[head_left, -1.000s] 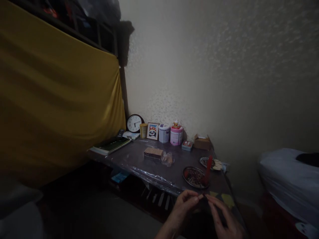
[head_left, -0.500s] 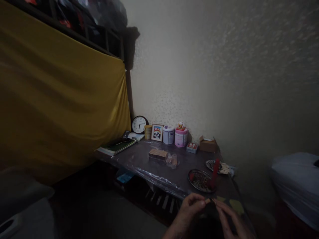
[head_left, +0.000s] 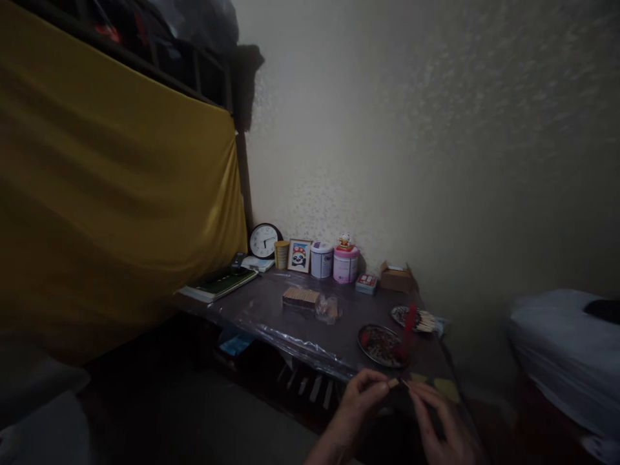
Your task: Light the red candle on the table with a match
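Observation:
My left hand (head_left: 357, 400) and my right hand (head_left: 436, 420) meet at the bottom of the view, above the near edge of a low dark table (head_left: 290, 323). Both pinch a small thin item (head_left: 398, 383) between their fingertips; the dim light hides what it is. Just beyond the hands a round metal plate (head_left: 375, 345) holds dark bits and a red upright stick (head_left: 405, 330). A second plate (head_left: 402, 315) with pale sticks lies behind it.
A wall clock (head_left: 264, 240), small framed picture (head_left: 299, 256), white tin (head_left: 321, 259), pink tin (head_left: 345, 263), small boxes (head_left: 396, 278), a book (head_left: 220, 284) and a block of wafers (head_left: 300, 298) stand on the table. Yellow cloth (head_left: 111, 206) hangs left; white bedding (head_left: 562, 355) lies right.
The view swung slightly right, then back left. Both hands stay together, fingertips working on the small item, with little change in their position over the table's edge.

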Demonstrator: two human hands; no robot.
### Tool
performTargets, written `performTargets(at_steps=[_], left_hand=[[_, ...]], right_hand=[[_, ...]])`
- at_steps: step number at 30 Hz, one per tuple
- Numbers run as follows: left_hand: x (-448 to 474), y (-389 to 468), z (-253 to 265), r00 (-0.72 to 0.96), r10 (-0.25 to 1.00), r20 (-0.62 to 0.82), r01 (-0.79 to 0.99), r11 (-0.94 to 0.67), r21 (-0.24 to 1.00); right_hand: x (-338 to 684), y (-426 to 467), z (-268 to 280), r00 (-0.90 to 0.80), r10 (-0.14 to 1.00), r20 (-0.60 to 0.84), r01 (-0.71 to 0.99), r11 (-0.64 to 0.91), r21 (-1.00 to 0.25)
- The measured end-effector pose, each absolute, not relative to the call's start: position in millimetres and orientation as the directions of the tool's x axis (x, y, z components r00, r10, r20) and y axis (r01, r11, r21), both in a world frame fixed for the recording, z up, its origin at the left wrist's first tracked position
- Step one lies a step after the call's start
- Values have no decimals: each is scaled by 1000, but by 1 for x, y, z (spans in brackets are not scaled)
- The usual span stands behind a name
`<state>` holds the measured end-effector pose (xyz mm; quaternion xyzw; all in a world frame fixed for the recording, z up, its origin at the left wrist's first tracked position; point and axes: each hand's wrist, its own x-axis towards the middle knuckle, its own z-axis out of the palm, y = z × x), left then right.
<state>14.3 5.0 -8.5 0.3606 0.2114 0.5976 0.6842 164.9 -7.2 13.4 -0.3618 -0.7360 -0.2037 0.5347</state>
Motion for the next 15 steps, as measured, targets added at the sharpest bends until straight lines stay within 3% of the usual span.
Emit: performTargets(at_steps=[3,9,13,15], left_hand=[[14,3,-7,204,969,136,-677,40,735],[14,4,-6,232,965,124,-698,76,712],[14,3,-7,232,963,139,-706,68,705],[13,3,-6,227,963,147,-707,59,705]], right_hand=[[163,-11,17,-69,353,933,762,622,-178],[157,-28,27,-16,353,936,710,662,-238],[165,-14,10,-102,505,857,726,627,-283],[173,-4,3,-9,544,839,756,553,-351]])
